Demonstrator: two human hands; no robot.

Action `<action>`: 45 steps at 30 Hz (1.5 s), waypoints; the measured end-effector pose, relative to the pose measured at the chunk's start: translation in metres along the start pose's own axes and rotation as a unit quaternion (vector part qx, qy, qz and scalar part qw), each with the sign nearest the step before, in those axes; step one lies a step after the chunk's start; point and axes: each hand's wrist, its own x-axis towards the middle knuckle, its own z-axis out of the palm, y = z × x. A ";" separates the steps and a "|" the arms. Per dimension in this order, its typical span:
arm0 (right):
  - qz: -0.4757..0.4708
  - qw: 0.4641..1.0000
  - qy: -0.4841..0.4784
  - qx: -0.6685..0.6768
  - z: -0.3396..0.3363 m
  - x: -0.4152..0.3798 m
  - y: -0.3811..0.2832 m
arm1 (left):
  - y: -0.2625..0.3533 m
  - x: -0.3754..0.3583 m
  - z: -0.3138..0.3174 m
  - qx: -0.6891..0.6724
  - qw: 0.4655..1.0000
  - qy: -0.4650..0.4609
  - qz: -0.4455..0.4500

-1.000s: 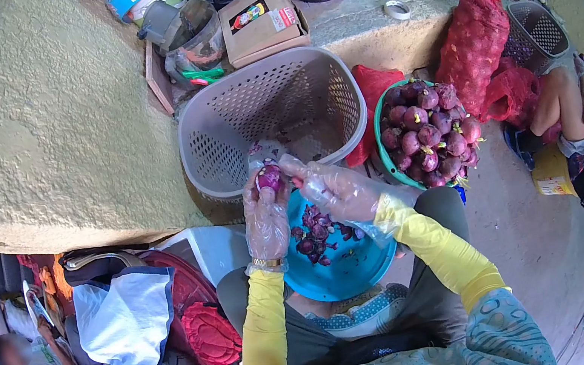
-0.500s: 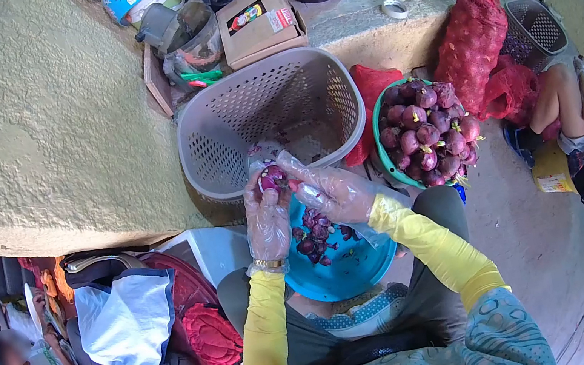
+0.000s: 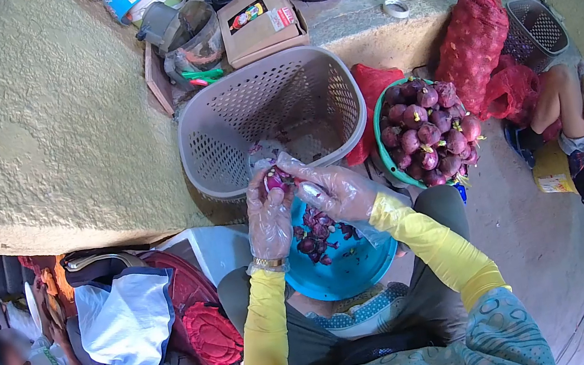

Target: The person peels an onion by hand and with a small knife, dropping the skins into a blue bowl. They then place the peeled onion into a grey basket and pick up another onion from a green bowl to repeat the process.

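My left hand (image 3: 270, 220), in a clear plastic glove, is closed around a red onion (image 3: 277, 178), whose purple side shows at the fingertips. My right hand (image 3: 340, 194), gloved too, meets the onion with its fingertips. Its fingers are curled round a slim, silvery thing (image 3: 314, 194), mostly hidden by the glove. Below both hands, a blue basin (image 3: 352, 274) holds purple onion skins and small onion pieces (image 3: 316, 236). Just beyond the fingers stands a grey perforated basket (image 3: 207, 154) with a few onion bits inside.
A green-rimmed tub (image 3: 384, 149) heaped with red onions (image 3: 428, 133) stands at right, near a full red mesh sack (image 3: 473, 47). A cardboard box (image 3: 259, 23) rests on the ledge behind the basket. One person sits far right; another is at far left.
My hands stay together at the onion, which has turned slightly in my fingers. At far left, the other person's arm has shifted.
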 end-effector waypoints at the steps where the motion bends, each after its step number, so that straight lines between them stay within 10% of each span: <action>1: 0.000 1.000 0.000 0.000 0.001 0.000 0.002 | -0.001 0.001 -0.002 0.008 1.000 -0.008 0.005; 9: 0.176 0.852 0.053 0.490 0.004 0.000 -0.011 | 0.005 0.000 0.008 0.027 0.999 -0.015 -0.011; 22: 0.313 0.698 -0.039 0.643 -0.018 -0.002 -0.012 | 0.006 0.003 0.006 -0.009 0.999 0.004 -0.047; 27: 0.215 0.905 -0.056 0.363 -0.028 0.000 -0.016 | 0.015 0.002 -0.005 0.047 0.994 0.017 -0.096; 33: 0.227 0.830 -0.024 0.509 -0.032 -0.001 0.004 | 0.032 0.003 -0.015 0.136 0.979 0.000 -0.154; 38: 0.220 0.902 0.012 0.371 -0.043 -0.004 -0.005 | 0.029 0.009 -0.016 -0.101 0.983 0.057 -0.145; 45: 0.305 0.884 -0.354 -0.018 -0.046 -0.004 -0.006 | 0.029 0.012 -0.026 -0.106 0.986 0.112 -0.057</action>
